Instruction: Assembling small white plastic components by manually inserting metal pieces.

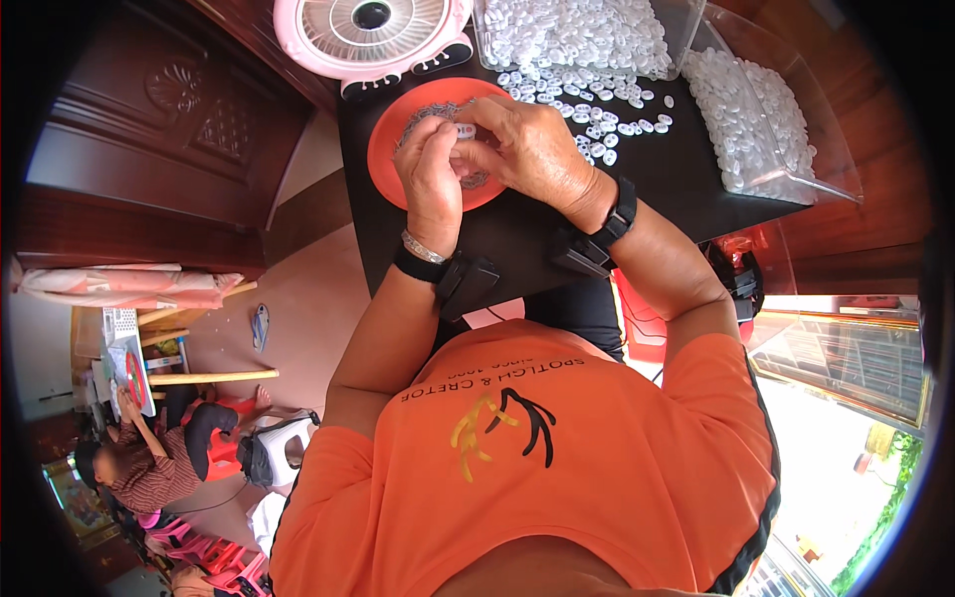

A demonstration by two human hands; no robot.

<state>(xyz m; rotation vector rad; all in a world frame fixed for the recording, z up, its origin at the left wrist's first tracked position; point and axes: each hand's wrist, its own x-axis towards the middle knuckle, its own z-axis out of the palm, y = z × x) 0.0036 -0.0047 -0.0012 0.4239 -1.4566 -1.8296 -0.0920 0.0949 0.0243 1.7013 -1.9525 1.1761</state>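
— What are the two hands holding?

— A small white round plastic cap (pixel 465 130), pinched between the fingertips of the left hand (pixel 430 169) and the right hand (pixel 527 149). Both hands have their fingers curled in narrow around it, over the round orange plastic plate (pixel 390 134).

— How does the cap look?

— Pale, disc-like, mostly covered by the fingers; only a small bit shows. It matches the loose white plastic caps (pixel 607 114) scattered on the black table (pixel 676 179).

— Which way does it point?

— I cannot tell. It is too small and too hidden to read its long axis or facing.

— What lies on the plate?

— A heap of thin grey rings (pixel 430 113), partly under the hands.

— And around?

— A clear plastic box (pixel 577 40) filled with more white caps stands at the far edge of the table, and a clear plastic tray (pixel 766 119) of them sits to the right. A pink round desk fan (pixel 370 35) stands just beyond the plate. Each wrist bears a black band.
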